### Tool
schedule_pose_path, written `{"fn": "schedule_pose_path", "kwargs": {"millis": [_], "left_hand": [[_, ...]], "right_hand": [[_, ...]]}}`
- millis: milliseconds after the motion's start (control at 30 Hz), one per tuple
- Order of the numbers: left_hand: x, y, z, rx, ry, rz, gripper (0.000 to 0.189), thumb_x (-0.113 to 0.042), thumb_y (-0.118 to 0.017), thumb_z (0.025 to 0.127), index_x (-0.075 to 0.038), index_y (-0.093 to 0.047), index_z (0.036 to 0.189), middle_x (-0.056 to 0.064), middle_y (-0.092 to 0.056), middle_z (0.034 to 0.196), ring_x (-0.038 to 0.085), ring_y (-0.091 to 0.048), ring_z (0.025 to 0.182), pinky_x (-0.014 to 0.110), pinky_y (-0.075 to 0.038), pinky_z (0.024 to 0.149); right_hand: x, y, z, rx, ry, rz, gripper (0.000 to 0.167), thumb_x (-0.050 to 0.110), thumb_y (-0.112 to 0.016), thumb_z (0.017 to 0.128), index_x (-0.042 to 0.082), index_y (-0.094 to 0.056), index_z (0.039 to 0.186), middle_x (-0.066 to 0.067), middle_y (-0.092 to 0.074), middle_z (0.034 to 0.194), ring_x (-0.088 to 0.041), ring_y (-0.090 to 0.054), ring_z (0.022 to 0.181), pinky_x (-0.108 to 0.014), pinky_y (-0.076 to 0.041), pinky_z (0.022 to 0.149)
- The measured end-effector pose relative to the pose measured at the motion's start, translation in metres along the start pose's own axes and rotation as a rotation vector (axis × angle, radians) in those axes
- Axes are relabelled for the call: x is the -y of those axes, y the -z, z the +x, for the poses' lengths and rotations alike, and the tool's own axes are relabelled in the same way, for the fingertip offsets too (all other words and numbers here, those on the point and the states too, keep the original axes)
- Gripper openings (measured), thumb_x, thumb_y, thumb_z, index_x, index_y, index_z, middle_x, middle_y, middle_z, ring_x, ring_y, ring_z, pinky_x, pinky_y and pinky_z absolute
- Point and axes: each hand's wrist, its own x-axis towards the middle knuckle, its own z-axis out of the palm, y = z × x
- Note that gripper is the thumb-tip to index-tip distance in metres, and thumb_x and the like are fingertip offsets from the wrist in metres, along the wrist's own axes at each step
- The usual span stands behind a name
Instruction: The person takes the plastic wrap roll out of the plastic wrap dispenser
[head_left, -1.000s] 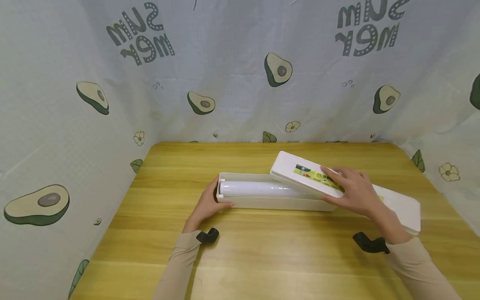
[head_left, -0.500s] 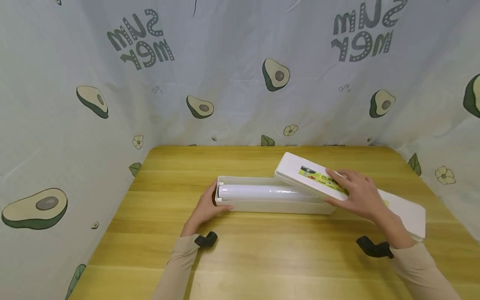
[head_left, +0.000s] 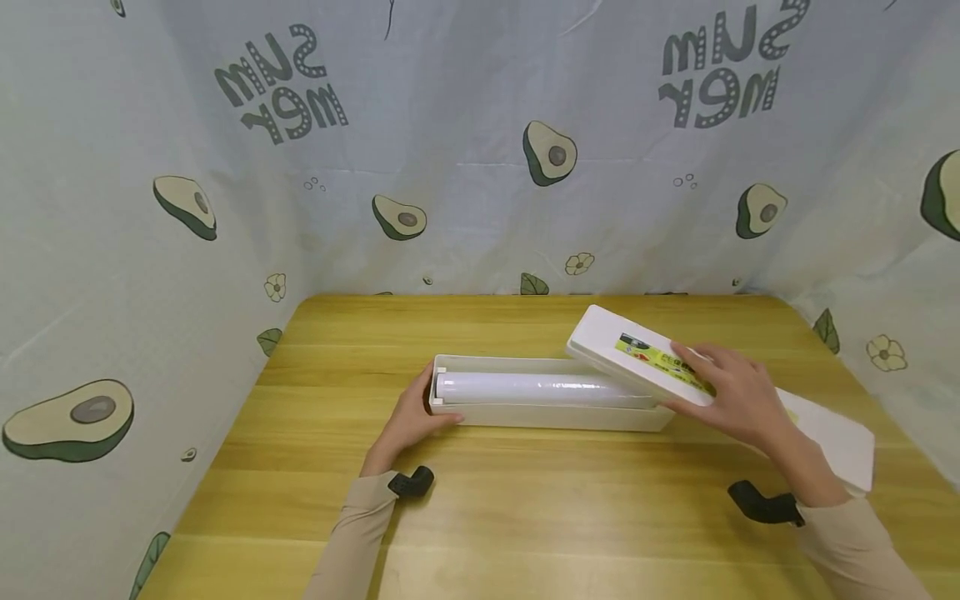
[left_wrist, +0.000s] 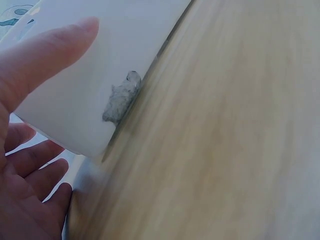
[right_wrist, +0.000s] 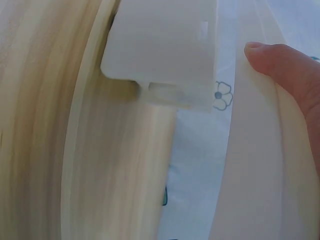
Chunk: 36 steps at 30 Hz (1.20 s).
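In the head view, a long white box (head_left: 551,417) lies on the table with its top uncovered. Inside it sits a shiny white roll of plastic wrap (head_left: 517,387). My left hand (head_left: 408,423) grips the box's left end, thumb (left_wrist: 60,47) along the front wall and fingers around the end. My right hand (head_left: 738,396) holds the long white lid (head_left: 600,332), which bears a yellow-green label (head_left: 663,362). The lid slants, its far left end overlapping the box's right part in this view. Its near end reaches right, past my wrist.
A wooden table (head_left: 525,517) carries everything. White curtains (head_left: 465,125) with avocado prints stand behind it and along both sides. A dark grey patch (left_wrist: 122,97) marks the box's front wall near its left end. Black mounts are strapped on both wrists.
My right hand has carried the lid to the right, so more of the box's right part shows. My left hand keeps its grip on the box, which stays in place.
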Motion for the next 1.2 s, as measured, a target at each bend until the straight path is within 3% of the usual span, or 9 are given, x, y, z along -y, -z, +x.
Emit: {"fn": "schedule_pose_path", "kwargs": {"millis": [467, 800, 1200], "left_hand": [[0.0, -0.001, -0.002, 0.009, 0.023, -0.017, 0.104, -0.024, -0.084, 0.068, -0.022, -0.02, 0.151, 0.006, -0.044, 0.142, 0.024, -0.048, 0.123, 0.043, -0.041, 0.102], [-0.001, -0.001, -0.001, 0.001, 0.022, -0.009, 0.103, -0.025, -0.085, 0.068, -0.022, -0.023, 0.15, 0.006, -0.047, 0.139, 0.024, -0.049, 0.122, 0.043, -0.04, 0.104], [-0.001, -0.002, 0.0, -0.001, 0.03, -0.005, 0.104, -0.024, -0.085, 0.068, -0.022, -0.021, 0.15, 0.006, -0.046, 0.14, 0.024, -0.049, 0.121, 0.042, -0.04, 0.103]], "right_hand": [[-0.009, 0.005, -0.012, 0.013, -0.05, -0.023, 0.091, 0.047, -0.077, 0.068, 0.023, -0.036, 0.146, -0.024, -0.053, 0.123, -0.042, -0.047, 0.108, -0.056, -0.033, 0.075], [-0.015, 0.005, -0.016, -0.038, -0.053, -0.029, 0.095, 0.049, -0.08, 0.062, 0.024, -0.039, 0.144, -0.025, -0.056, 0.119, -0.042, -0.05, 0.105, -0.058, -0.034, 0.075], [-0.023, 0.008, -0.02, -0.012, -0.088, -0.054, 0.094, 0.05, -0.077, 0.066, 0.024, -0.034, 0.146, -0.027, -0.055, 0.118, -0.047, -0.051, 0.1, -0.062, -0.036, 0.07]]}}
